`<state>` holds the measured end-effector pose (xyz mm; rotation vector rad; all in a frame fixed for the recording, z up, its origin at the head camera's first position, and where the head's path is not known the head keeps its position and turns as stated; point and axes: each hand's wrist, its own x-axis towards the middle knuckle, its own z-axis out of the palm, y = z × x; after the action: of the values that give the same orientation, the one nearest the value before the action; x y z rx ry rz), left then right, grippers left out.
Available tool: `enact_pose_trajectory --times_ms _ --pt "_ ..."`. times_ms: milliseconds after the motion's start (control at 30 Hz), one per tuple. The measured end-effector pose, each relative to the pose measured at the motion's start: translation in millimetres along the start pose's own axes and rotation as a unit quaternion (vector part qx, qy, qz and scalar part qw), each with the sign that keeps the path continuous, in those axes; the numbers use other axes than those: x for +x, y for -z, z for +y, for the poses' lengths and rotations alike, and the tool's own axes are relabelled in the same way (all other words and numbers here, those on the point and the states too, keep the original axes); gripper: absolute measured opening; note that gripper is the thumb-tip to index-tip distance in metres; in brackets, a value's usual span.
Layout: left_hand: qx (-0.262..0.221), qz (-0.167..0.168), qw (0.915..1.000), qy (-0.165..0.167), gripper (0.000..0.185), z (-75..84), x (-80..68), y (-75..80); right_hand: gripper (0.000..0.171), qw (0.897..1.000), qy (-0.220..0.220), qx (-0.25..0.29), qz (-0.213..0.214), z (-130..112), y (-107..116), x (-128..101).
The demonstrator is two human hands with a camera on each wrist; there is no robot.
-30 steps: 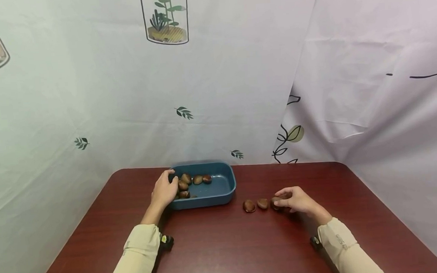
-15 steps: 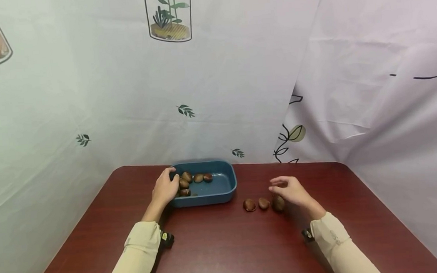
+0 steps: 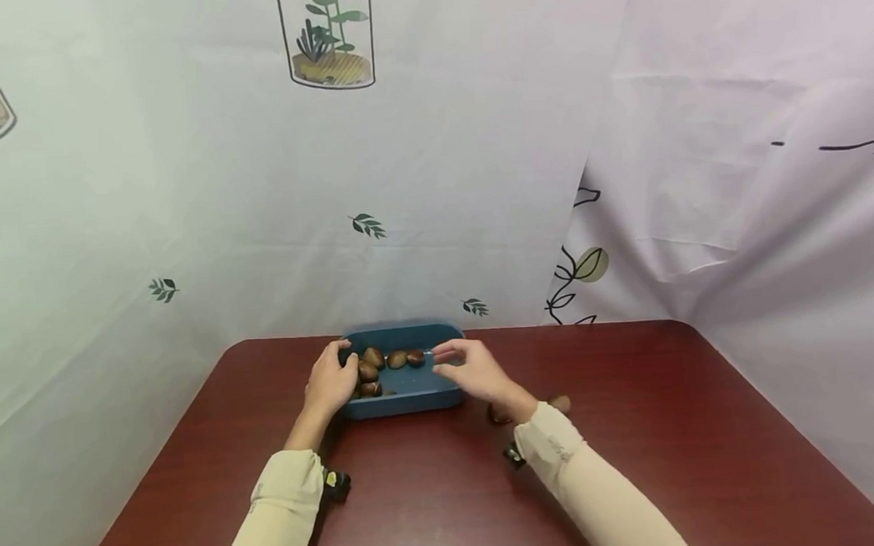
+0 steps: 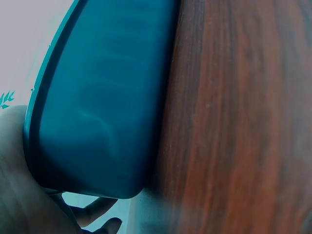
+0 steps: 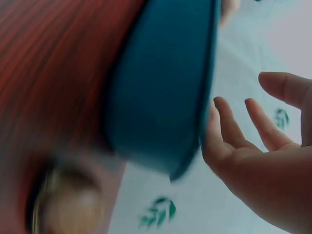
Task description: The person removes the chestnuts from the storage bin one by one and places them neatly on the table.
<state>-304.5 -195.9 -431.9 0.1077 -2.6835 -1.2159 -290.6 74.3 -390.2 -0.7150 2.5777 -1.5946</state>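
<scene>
A blue tray [image 3: 407, 402] stands at the far middle of the red-brown table [image 3: 435, 490], with several brown chestnuts [image 3: 396, 359] inside its left half. My left hand [image 3: 329, 384] grips the tray's left end, thumb over the rim; the left wrist view shows the tray's outer wall [image 4: 107, 97] against my palm [image 4: 14, 195]. My right hand [image 3: 450, 360] hovers over the tray's right part with fingers stretched and nothing in it. In the right wrist view those fingers [image 5: 263, 161] are spread beside the tray's end [image 5: 165, 87].
Two chestnuts lie on the table right of the tray: one [image 3: 560, 402] in plain view, another [image 3: 497, 416] partly hidden behind my right wrist. A blurred chestnut [image 5: 68, 204] shows in the right wrist view. Printed cloth walls stand behind and to the right.
My right hand let go of the chestnut at the right end of the row on the table and moved left over the tray. My left hand stayed on the tray.
</scene>
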Motion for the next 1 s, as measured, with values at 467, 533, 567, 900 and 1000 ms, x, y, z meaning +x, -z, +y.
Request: enact_pose_trajectory --times_ms 467,533,567,900,1000 --pt "0.005 0.008 1.0 0.004 0.046 1.5 -1.0 1.2 0.036 0.991 -0.101 0.027 -0.082 -11 -57 41" --pt "0.005 0.006 1.0 0.003 0.046 1.3 -0.7 1.3 0.035 0.99 -0.11 0.004 -0.085 -10 -62 46" --pt "0.004 0.005 1.0 0.003 0.046 1.3 -0.7 1.3 0.035 0.99 -0.113 -0.01 -0.087 -10 -65 48" --pt "0.005 0.005 1.0 0.003 0.046 0.3 -1.9 0.6 0.034 0.981 -0.124 -0.081 -0.122 -8 -81 61" --pt "0.003 0.005 1.0 0.002 0.045 1.5 -2.2 2.3 0.032 0.98 -0.129 -0.084 -0.127 -7 -83 63"
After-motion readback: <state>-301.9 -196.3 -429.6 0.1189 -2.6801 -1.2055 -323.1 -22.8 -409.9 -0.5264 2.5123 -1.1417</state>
